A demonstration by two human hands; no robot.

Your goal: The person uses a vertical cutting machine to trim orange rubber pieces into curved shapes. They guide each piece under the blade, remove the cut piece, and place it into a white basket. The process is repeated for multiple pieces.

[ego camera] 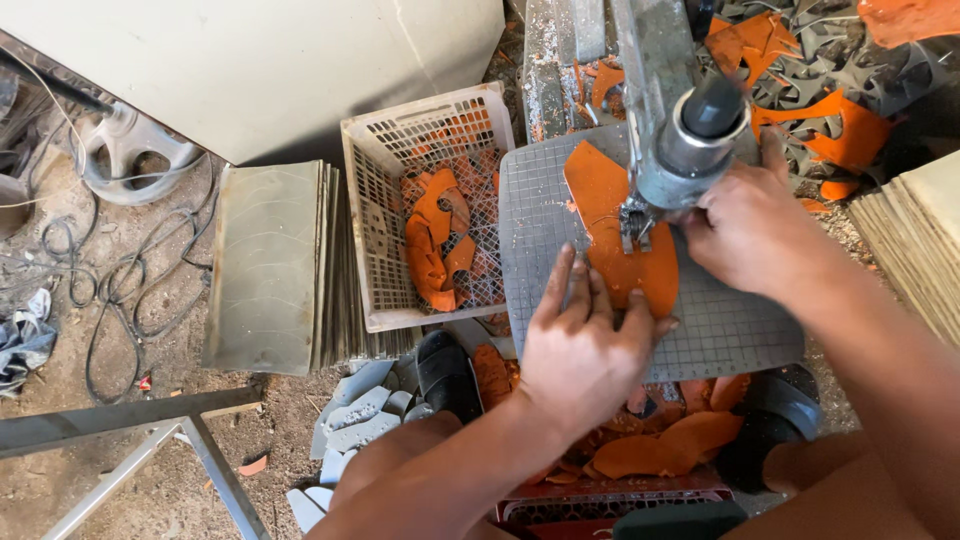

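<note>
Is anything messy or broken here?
Yes. Orange scraps lie heaped with grey offcuts behind the machine, and grey cut pieces are scattered on the dirt floor. The orange sheet under both hands looks whole.

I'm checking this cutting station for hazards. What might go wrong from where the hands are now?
The left hand presses the orange sole piece flat, fingertips close to the machine's cutting head; a slip might bring them under it. The right hand sits beside the head too. Loose orange offcuts below the grid table might snag or distract.
</note>
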